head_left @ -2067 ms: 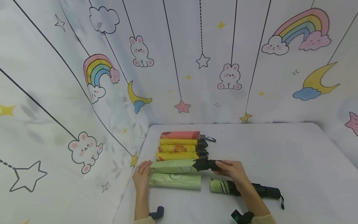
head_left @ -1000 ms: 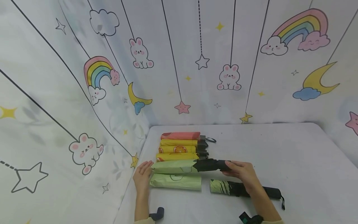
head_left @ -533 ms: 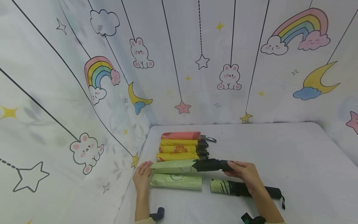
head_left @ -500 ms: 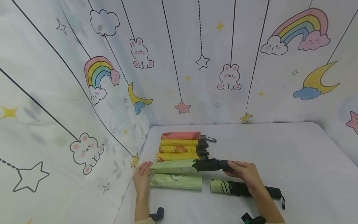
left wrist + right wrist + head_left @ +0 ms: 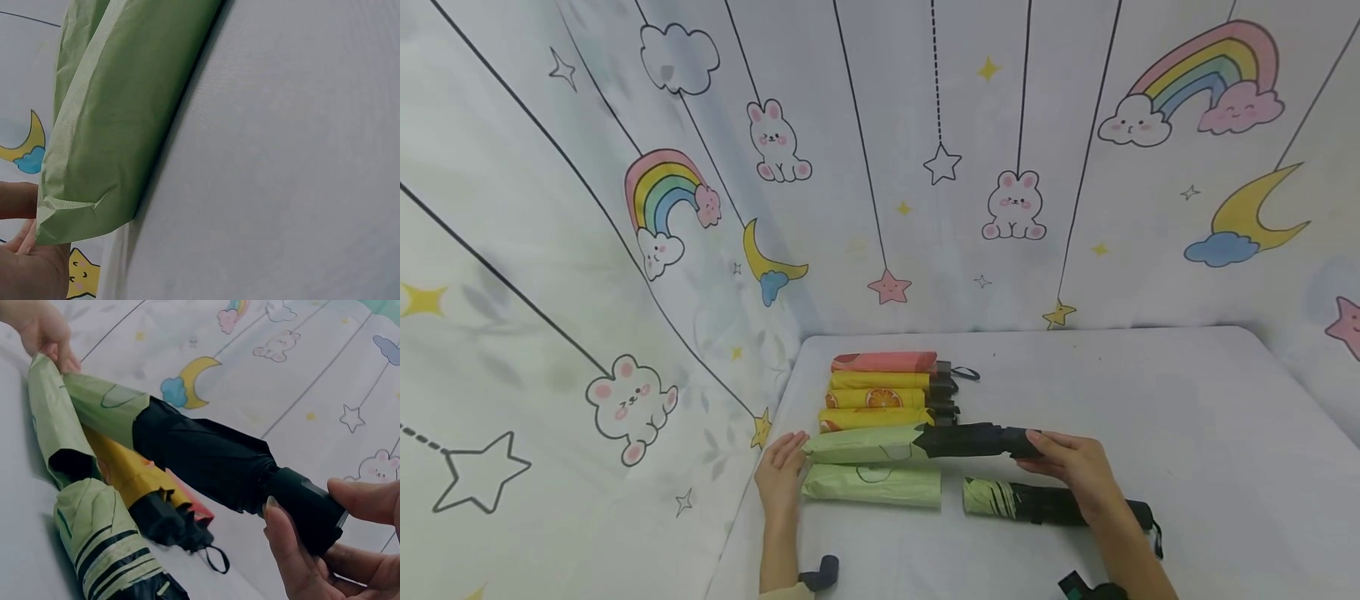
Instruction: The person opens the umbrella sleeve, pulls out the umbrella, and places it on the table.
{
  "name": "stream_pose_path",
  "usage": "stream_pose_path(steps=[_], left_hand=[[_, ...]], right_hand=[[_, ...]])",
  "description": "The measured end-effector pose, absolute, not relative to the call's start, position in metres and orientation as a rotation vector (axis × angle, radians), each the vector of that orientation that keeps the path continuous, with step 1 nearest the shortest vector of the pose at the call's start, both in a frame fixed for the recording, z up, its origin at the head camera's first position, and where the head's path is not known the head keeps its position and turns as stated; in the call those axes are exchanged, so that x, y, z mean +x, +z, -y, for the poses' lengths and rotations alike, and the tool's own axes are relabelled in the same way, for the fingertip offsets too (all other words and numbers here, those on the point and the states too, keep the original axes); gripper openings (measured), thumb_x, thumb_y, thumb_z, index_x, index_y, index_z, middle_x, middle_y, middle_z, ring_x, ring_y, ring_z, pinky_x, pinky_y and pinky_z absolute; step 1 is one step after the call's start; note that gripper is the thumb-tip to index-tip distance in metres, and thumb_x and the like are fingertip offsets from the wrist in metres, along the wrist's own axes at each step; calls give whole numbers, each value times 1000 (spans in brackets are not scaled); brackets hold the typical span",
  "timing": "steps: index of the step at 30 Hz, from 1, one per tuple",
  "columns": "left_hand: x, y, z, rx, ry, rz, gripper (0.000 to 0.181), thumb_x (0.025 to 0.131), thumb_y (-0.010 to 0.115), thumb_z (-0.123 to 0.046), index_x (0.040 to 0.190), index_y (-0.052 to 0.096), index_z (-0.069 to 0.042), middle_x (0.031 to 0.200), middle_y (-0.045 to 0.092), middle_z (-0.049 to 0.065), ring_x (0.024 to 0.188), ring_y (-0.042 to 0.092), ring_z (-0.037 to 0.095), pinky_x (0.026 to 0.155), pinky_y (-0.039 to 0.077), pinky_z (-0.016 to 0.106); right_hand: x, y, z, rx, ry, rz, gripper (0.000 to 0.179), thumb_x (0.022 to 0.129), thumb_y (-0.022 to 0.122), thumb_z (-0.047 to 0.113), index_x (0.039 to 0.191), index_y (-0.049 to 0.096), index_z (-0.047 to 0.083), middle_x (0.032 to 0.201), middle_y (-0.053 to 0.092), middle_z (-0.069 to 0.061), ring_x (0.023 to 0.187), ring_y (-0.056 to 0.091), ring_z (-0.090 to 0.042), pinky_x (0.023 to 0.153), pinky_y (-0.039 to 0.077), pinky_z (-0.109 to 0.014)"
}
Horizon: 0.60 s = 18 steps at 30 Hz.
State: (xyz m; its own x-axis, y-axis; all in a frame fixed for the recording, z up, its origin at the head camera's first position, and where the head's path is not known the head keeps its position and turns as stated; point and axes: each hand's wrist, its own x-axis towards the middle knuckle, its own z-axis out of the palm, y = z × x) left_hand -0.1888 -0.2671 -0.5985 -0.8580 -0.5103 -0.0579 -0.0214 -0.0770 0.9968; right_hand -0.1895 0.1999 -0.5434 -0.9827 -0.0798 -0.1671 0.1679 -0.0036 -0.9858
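A folding umbrella with a black canopy and handle [image 5: 970,440] sticks partway out of a light green sleeve [image 5: 865,446]. My right hand [image 5: 1078,471] grips the end of the black handle, thumb and fingers around it in the right wrist view. At the sleeve's far left end, my left hand [image 5: 781,471] holds the tip between thumb and fingers; its grip is partly hidden in the left wrist view. Just in front lies another light green sleeve [image 5: 872,486], its dark open mouth showing in the right wrist view. A green and black folded umbrella [image 5: 1037,504] lies beneath my right forearm.
Behind the held umbrella, several sleeved umbrellas lie side by side: yellow ones, one with an orange-slice print [image 5: 880,398], and a red one [image 5: 883,362] with a wrist loop. They rest on a white table [image 5: 1187,400] against a cartoon-printed cloth backdrop [image 5: 850,208].
My right hand has moved rightward with the handle, and more of the black umbrella shows outside the sleeve. The left hand has stayed at the sleeve's tip.
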Motion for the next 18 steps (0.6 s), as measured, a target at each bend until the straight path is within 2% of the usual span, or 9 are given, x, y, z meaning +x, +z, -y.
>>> stream_pose_path(steps=[7,12,18], left_hand=[[-188,-596,268,588,-1986,1884,44,101,62,2,145,53,1,140,65,18,128,65,24,95,55,16],[-189,-597,269,596,-2023,1865,44,101,62,2,144,53,1,140,65,19,129,64,25,94,55,16],[-189,-601,270,597,-2038,1880,46,102,60,3,147,49,2,143,62,20,133,61,29,93,54,15]], right_hand=[[-189,-541,-212,113,-2139,-2071,59,103,69,32,136,58,-16,112,78,-5,93,79,-24,89,57,-17],[-188,-541,-220,124,-2210,-2007,52,103,70,26,133,61,-15,106,79,-1,90,79,-24,88,61,-25],[-186,-536,-226,140,-2268,-1964,36,102,71,21,122,72,-8,102,79,0,86,79,-24,84,63,-30]])
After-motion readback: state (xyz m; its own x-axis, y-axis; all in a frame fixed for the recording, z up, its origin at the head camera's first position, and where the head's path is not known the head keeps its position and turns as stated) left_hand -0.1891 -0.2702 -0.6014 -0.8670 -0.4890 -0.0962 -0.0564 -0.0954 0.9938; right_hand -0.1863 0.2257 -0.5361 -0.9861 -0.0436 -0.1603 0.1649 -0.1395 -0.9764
